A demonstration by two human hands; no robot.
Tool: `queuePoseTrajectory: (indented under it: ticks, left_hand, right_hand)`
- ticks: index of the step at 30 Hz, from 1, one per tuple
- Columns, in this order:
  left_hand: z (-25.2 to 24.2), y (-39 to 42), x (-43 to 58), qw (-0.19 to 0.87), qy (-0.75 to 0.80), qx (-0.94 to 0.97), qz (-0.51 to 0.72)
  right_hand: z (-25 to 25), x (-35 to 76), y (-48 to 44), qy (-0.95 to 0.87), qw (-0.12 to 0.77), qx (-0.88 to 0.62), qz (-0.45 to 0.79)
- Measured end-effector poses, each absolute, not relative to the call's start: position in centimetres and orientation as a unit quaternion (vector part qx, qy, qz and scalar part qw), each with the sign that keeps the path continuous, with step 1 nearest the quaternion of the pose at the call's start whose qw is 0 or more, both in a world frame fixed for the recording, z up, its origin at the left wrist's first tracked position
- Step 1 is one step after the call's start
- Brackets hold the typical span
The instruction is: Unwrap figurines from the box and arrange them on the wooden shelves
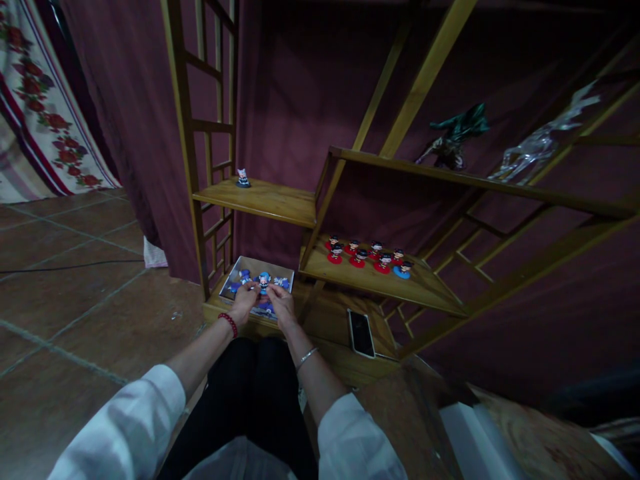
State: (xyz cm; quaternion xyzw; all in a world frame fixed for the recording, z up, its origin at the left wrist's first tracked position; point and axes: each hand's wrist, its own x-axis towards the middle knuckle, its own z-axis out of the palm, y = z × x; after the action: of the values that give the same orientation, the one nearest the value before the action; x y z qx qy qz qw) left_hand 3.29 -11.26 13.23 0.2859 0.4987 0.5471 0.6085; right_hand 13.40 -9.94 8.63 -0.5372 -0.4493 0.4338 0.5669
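Observation:
Between my fingertips is a small figurine (263,283) with blue, white and dark parts, held over an open box. My left hand (245,301), with a red bead bracelet at the wrist, grips its left side. From the right, my right hand (281,303) pinches the same figurine; a silver bangle circles that wrist. The shallow white box (231,272) below holds several more blue and purple figurines, partly hidden by my hands. Alone on the upper left shelf (280,200) stands another small figurine (243,179) on a dark base.
Several figurines on red bases and one on a blue base (402,270) stand on the middle shelf (345,275). A phone (361,333) lies on the bottom board. Higher up are a green sculpture (457,133) and a clear deer-like ornament (537,148). Wooden posts (183,133) frame the left.

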Motion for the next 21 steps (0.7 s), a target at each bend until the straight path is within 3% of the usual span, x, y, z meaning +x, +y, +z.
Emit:
queuePoseTrajectory:
  ticks: [21]
  left_hand:
    - [12.0, -10.9, 3.3, 0.603, 0.471, 0.29, 0.575]
  right_hand:
    - [9.5, 12.6, -10.5, -0.402, 0.598, -0.515, 0.465]
